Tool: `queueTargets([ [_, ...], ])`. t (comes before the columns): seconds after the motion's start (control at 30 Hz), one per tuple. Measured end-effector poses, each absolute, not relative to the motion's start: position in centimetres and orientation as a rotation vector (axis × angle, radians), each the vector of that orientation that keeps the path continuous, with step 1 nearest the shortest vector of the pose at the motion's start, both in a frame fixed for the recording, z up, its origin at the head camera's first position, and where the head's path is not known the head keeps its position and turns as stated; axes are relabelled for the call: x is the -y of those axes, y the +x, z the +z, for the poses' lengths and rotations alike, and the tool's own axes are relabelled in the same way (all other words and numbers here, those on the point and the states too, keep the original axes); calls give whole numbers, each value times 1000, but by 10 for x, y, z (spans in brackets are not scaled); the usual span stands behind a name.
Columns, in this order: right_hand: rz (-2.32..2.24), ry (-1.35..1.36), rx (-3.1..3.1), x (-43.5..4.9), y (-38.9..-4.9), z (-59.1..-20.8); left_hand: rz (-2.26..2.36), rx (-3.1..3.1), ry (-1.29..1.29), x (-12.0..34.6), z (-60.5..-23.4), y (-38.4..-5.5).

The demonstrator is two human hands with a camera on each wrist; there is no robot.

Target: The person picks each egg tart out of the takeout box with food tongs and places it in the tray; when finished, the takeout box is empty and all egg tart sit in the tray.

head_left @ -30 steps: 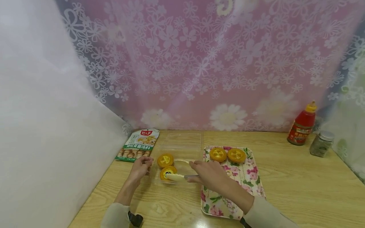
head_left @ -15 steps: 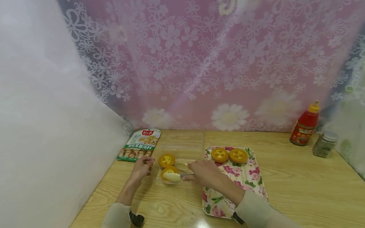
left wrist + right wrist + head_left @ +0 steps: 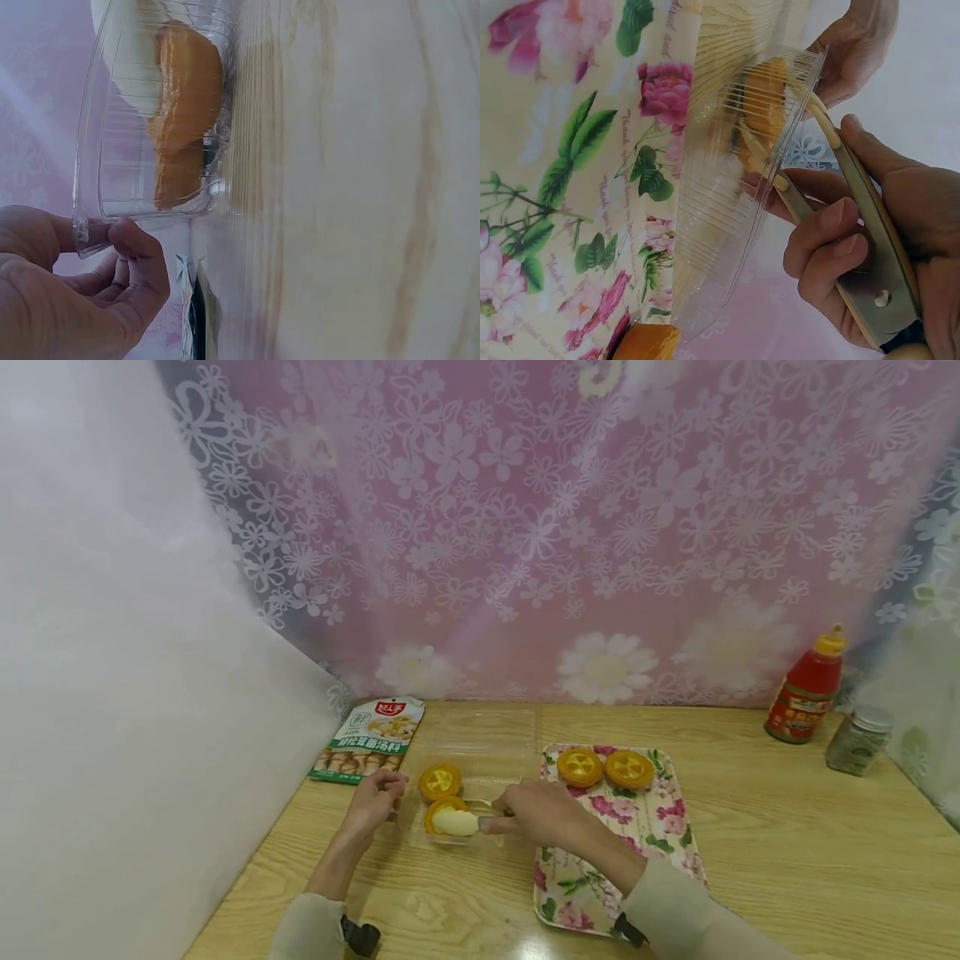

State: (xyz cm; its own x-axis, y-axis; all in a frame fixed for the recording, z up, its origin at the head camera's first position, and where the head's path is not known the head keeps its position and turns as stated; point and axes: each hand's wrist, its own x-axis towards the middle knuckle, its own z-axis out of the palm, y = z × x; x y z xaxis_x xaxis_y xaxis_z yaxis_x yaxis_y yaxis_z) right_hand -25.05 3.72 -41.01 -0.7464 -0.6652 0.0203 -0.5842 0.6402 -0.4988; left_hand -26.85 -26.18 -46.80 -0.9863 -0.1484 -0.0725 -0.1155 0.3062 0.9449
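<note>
The front tart (image 3: 446, 802) is found in the near left part of a clear plastic container (image 3: 495, 781). Its crust is round and golden orange, and in the left wrist view the side looks shiny and bulging; the paler top is mostly covered by a cream-coloured tip of the tongs (image 3: 881, 281). Whether the tart is squeezed between both tips cannot be told. Just behind, a rear tart (image 3: 440, 783) is seen, its yellow filling divided into segments. The metal tongs are grasped by the right hand (image 3: 540, 810), with its fingers wrapped around them. The container's rim is pinched by the left hand (image 3: 82, 292) at a corner. The lid (image 3: 483, 727) is laid back, open. On the flowered tray (image 3: 577, 893), two similar tarts (image 3: 579, 767) are placed side by side. Farther away, a packet (image 3: 367, 739), a red bottle (image 3: 805, 693) and a jar (image 3: 859, 741) are seen.
</note>
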Motion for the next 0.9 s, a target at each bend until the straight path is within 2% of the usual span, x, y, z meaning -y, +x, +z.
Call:
queueTargets([
  [0.43, -800, -995, -2700, -55, -247, -402, -1838, 2512, 270, 261, -473, -269],
  [0.9, -983, -887, -2660, -100, -243, -393, -1827, 2513, 282, 262, -473, -270],
])
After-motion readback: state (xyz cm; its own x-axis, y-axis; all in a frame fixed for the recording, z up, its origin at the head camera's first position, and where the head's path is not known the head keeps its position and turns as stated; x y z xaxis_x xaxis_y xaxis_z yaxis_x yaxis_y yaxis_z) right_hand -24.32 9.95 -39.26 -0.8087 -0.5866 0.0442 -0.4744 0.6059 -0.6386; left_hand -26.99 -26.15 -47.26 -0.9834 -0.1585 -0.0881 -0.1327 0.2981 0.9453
